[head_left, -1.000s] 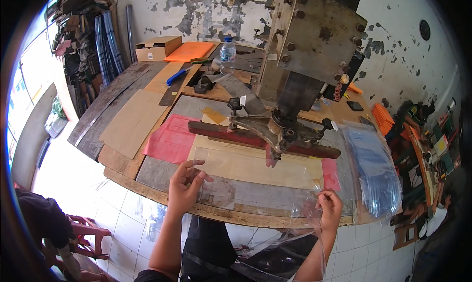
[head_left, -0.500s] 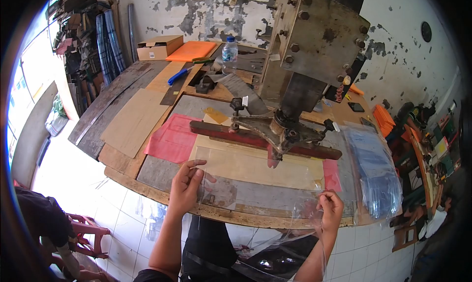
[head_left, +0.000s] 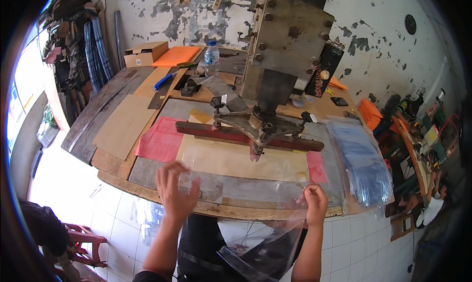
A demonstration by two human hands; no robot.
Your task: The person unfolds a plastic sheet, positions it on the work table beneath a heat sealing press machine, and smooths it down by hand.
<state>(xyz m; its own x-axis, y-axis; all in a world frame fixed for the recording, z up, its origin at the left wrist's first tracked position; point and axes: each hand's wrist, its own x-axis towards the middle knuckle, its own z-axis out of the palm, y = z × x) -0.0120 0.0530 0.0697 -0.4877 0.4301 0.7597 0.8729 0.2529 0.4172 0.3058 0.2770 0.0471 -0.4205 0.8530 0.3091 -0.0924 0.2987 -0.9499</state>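
Note:
My right hand (head_left: 315, 201) pinches the edge of a clear plastic sheet (head_left: 280, 242), which hangs down in front of my lap below the table edge. My left hand (head_left: 176, 191) is raised at the table's front edge, thumb and fingers apart, slightly blurred, with nothing visible in it. Beyond both hands a cream sheet (head_left: 231, 161) lies on the grey worktop, over pink material (head_left: 160, 140) that shows at its left and right ends. Above the cream sheet is the long red-sided bar (head_left: 290, 141) of a press (head_left: 290, 33).
On the right lies a stack of clear bluish plastic sheets (head_left: 359, 164). Farther back are a blue-handled cutter (head_left: 163, 81), a water bottle (head_left: 212, 56), a cardboard box (head_left: 146, 54) and an orange sheet (head_left: 176, 56). A person (head_left: 42, 228) is at the lower left, beside a red stool (head_left: 86, 242).
My left hand has opened and turned, its fingers spreading apart. The plastic sheet now hangs lower, from my right hand. The whole view has shifted slightly.

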